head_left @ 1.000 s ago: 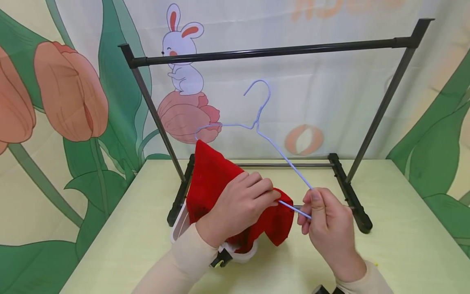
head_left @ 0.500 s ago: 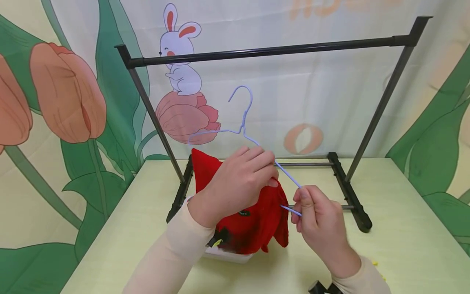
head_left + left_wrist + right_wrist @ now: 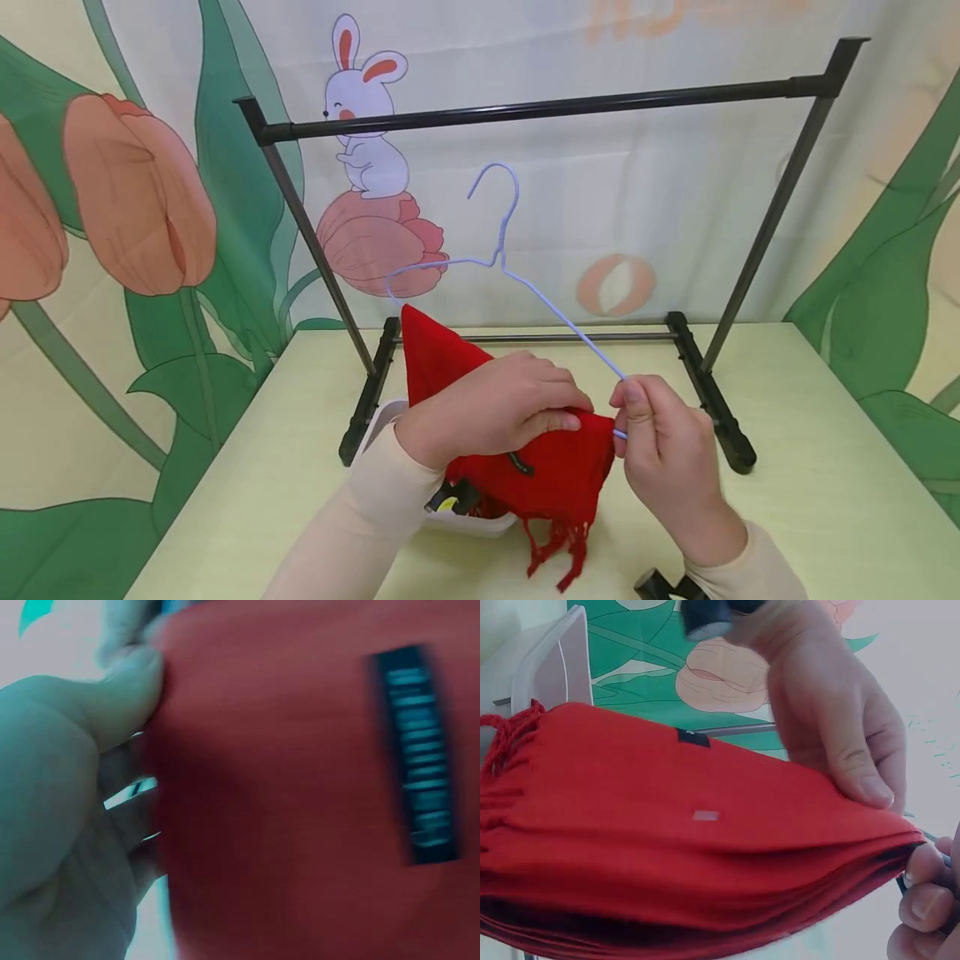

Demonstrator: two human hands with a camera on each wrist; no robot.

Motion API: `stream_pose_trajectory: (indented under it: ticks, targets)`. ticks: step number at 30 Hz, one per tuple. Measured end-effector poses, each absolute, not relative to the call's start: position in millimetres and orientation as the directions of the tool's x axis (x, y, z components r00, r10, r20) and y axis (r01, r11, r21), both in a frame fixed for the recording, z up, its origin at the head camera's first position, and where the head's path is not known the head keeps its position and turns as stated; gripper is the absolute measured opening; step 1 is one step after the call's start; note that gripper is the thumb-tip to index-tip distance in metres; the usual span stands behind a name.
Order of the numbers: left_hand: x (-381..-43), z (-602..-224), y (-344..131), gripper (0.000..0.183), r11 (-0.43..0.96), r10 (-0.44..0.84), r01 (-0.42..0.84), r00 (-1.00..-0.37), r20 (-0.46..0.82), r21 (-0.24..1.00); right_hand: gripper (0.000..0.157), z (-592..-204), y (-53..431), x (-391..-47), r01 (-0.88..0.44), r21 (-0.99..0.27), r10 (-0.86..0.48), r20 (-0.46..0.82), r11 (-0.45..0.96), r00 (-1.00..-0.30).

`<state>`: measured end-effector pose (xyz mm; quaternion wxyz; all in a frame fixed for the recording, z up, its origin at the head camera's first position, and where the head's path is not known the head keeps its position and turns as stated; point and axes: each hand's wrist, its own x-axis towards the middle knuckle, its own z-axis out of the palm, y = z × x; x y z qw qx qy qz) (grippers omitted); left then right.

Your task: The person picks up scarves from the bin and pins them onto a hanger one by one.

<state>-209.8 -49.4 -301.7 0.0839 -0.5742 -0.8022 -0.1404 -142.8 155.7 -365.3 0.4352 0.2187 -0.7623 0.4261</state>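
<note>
1. A big sheet [image 3: 712, 200] is at the back, with a rabbit [image 3: 366, 125] and flowers [image 3: 138, 196] on it.
2. The table [image 3: 832, 475] is pale yellow-green.
3. A black rack [image 3: 540, 108] stands on the table.
4. The red cloth [image 3: 555, 487] hangs over the low bar of the hanger [image 3: 502, 242], in front of the rack. Its strings [image 3: 555, 546] dangle down.
5. The hanger is thin and light purple. It tilts, and its hook looks lower than the rack's top bar in the head view.
6. A white tub [image 3: 480, 525] sits on the table, partly hidden by the cloth.
7. The left hand [image 3: 510, 408] pinches the top edge of the cloth, with the thumb on the near side and fingers behind.
8. The right hand [image 3: 671, 450] grips the hanger's right corner, fingers curled round the wire, just beside the cloth's end.
9. A small black tag [image 3: 416, 754] is on the cloth. Its writing is too blurry to read.
</note>
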Motion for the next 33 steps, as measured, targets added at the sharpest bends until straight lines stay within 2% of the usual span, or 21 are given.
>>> stream_pose_trajectory:
  ticks: [5, 9, 11, 16, 18, 24, 27, 33]
  targets:
    - [-212.6, -308.8, -50.9, 0.021, 0.328, 0.901, 0.932, -0.358, 0.246, 0.153, 0.017, -367.0, 155.8, -145.0, -0.707, -0.442, 0.031, 0.858, 0.552, -0.513]
    - [-215.3, -312.0, -52.0, 0.024, 0.314, 0.885, 0.929, -0.361, 0.293, 0.196, 0.019, -367.0, 159.0, -144.5, -0.693, -0.452, 0.044, 0.853, 0.562, -0.521]
    - [-216.5, -314.9, -53.1, 0.024, 0.288, 0.877, 0.944, -0.326, 0.353, 0.158, 0.018, -366.7, 160.3, -144.3, -0.690, -0.461, 0.047, 0.848, 0.558, -0.528]
    - [-217.9, -320.7, -56.1, 0.020, 0.231, 0.834, 0.971, -0.164, 0.527, -0.064, 0.017, -366.5, 160.5, -144.9, -0.685, -0.479, 0.041, 0.834, 0.549, -0.551]
    - [-217.9, -321.0, -57.6, 0.018, 0.227, 0.803, 0.967, -0.117, 0.584, -0.119, 0.016, -366.5, 159.7, -145.1, -0.683, -0.486, 0.040, 0.829, 0.545, -0.558]
    - [-214.9, -313.2, -63.1, 0.021, 0.178, 0.726, 0.979, -0.062, 0.684, -0.100, 0.016, -366.1, 158.2, -144.6, -0.672, -0.486, 0.039, 0.825, 0.559, -0.564]
    - [-213.1, -312.5, -61.9, 0.028, 0.149, 0.773, 0.989, -0.102, 0.626, -0.023, 0.018, -364.7, 160.0, -144.7, -0.666, -0.475, 0.052, 0.834, 0.575, -0.550]
    - [-213.1, -325.2, -60.8, 0.025, 0.300, 0.840, 0.951, -0.302, 0.451, 0.078, 0.020, -364.8, 159.1, -145.7, -0.667, -0.472, 0.059, 0.838, 0.577, -0.542]
